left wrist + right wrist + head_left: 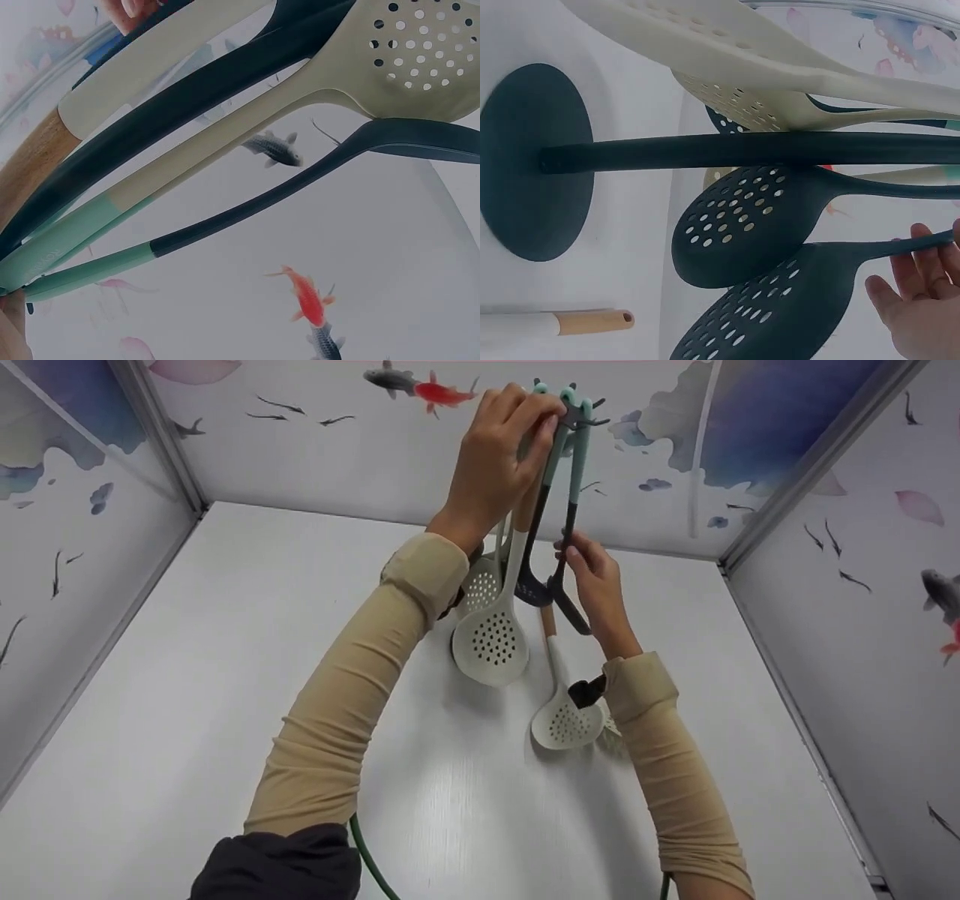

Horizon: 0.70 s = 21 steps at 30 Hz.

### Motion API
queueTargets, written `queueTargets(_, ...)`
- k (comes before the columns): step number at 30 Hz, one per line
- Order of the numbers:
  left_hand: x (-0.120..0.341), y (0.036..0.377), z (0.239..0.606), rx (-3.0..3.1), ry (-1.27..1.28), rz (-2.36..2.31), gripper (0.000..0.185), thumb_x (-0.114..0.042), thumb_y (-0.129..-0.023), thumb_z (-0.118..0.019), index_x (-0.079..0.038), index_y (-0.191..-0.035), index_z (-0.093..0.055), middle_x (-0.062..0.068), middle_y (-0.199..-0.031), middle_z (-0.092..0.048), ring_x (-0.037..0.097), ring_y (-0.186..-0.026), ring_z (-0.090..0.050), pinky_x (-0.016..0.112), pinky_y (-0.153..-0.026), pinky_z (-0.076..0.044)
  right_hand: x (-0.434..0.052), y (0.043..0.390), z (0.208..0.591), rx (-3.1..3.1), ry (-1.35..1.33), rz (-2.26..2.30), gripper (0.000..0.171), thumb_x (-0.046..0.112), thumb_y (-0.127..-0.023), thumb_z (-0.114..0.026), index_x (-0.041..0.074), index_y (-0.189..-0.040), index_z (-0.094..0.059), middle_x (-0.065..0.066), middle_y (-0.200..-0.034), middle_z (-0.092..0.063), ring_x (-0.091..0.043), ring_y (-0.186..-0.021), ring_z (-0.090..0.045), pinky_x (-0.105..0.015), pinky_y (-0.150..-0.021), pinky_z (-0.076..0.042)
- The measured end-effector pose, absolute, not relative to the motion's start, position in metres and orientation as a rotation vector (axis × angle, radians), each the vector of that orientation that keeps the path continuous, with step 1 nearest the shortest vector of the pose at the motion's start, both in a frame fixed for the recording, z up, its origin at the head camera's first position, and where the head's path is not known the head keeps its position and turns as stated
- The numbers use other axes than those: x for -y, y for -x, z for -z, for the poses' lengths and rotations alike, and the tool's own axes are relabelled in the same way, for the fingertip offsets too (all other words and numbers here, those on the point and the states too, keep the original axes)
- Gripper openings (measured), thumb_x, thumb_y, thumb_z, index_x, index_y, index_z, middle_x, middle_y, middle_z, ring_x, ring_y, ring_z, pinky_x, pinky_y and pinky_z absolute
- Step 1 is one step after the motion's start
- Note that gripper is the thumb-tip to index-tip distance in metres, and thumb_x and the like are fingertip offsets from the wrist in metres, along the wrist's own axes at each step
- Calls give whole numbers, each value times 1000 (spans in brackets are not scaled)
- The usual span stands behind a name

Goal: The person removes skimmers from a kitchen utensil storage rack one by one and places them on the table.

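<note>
Several kitchen utensils hang from a dark stand (574,416) whose hooked top sits high against the back wall of a white booth. The stand's pole (765,150) runs down to a round dark base (532,161) resting on the white worktop (187,697).

The left hand (499,457) is raised to the hooks, its fingers curled round the mint-green handle tops (559,405) of the hanging utensils; exactly which handle it pinches cannot be told. In the left wrist view those mint handles (82,262) fan out beside a wooden handle (34,161).

The right hand (596,585) is lower, its fingers lightly bent against the thin neck of a dark slotted spoon (570,607). The right wrist view shows the fingertips (922,255) touching that spoon's neck (900,244) with the palm loosely spread, not wrapped round it. A second dark perforated spoon (742,225) hangs just beside it.

A cream skimmer (491,641) hangs in front of the stand, with a smaller cream perforated spoon (480,581) behind it.

One more cream skimmer (564,720), with a wooden handle (547,619), lies flat on the worktop near the base, below the right wrist. No utensil sits in any pot or holder; all but this one hang from the hooks.

Fish and petals are painted on the booth walls (337,435).
</note>
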<state>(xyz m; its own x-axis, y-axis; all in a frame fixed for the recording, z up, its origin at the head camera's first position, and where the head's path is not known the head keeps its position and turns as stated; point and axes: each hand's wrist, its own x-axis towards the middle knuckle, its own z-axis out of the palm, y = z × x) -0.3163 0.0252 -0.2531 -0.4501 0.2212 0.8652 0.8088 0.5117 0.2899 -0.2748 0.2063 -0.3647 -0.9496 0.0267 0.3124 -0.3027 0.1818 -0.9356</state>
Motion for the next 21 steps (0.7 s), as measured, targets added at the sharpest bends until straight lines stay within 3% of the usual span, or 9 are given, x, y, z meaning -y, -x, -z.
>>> queueTargets(7,-25,315,253,1947,836,922,33,-30,-98,-42,-11,-114,-63,8,-103,-59,17,-105,-47,11,-94,-36,-215,258,358,2136,-397,-1925,27,11,-96,-48,-4,-117,-58,-2,-90,-63,-18,-83,-60,-27,-83,-50)
queueTargets(13,-26,315,252,1950,835,916,33,-30,-98,-42,-11,-114,-63,8,-104,-59,18,-105,-47,11,-95,-36,-218,252,355,2069,-480,-1984,23,9,-95,-50,-3,-112,-61,-3,-88,-63,-16,-79,-60,-29,-78,-53)
queueTargets(21,-26,315,252,1958,836,919,34,-32,-98,-42,-11,-114,-63,8,-103,-58,17,-104,-47,12,-94,-37,-219,247,351,2064,-383,-1912,26,12,-95,-50,-3,-114,-61,-3,-88,-63,-14,-75,-60,-27,-75,-54)
